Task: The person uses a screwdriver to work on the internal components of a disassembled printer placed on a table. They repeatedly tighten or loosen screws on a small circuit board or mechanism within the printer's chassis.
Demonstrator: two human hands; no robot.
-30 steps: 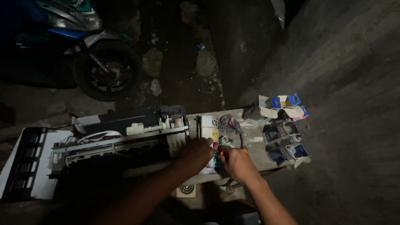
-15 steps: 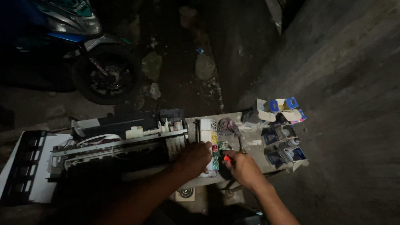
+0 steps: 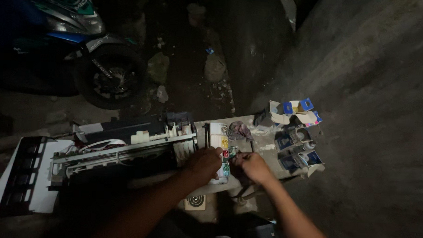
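- Opened printer (image 3: 112, 150): on the left part of the surface (image 3: 262, 135), its tray end farthest left.
- Ink tank block (image 3: 221, 152): just right of the printer, under both hands.
- Left hand (image 3: 204, 163): on the block's left side.
- Right hand (image 3: 252, 166): just right of the block.
- Small boxes (image 3: 295, 136): at the surface's right end.
- Scooter wheel (image 3: 111, 77): on the ground behind the printer.
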